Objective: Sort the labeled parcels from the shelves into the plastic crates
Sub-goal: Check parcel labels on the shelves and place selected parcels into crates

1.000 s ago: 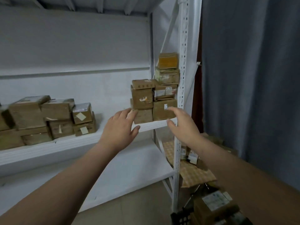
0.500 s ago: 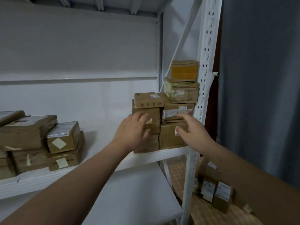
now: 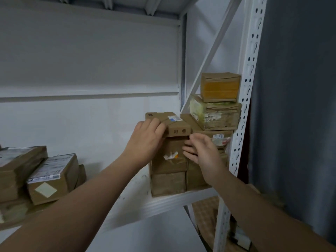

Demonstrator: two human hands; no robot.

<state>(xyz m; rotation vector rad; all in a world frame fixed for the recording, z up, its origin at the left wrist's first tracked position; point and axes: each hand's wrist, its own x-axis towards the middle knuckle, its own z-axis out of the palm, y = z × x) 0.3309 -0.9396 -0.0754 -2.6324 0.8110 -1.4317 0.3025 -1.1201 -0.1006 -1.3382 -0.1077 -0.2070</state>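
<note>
Two stacks of brown labeled parcels stand at the right end of a white shelf [image 3: 172, 200]. My left hand [image 3: 147, 140] grips the left end of the top parcel [image 3: 174, 122] of the left stack, fingers curled over its edge. That parcel sits slightly askew on the middle parcel [image 3: 171, 160], which carries a torn white sticker. My right hand [image 3: 201, 151] lies against the right front edge of the middle parcel, fingers stretched leftwards and thumb just under the top parcel. No plastic crate is in view.
The right stack carries a yellow-taped box [image 3: 220, 87] on a green-labelled box [image 3: 216, 113], tight against the perforated white upright [image 3: 243, 124]. More parcels [image 3: 52, 177] lie at the shelf's left. A grey curtain [image 3: 291, 106] hangs on the right; boxes [image 3: 240, 237] sit low beyond the post.
I have come closer to the shelf. My left hand rose from the stack's side to grip the top parcel. My right hand moved left from the right stack to the middle parcel.
</note>
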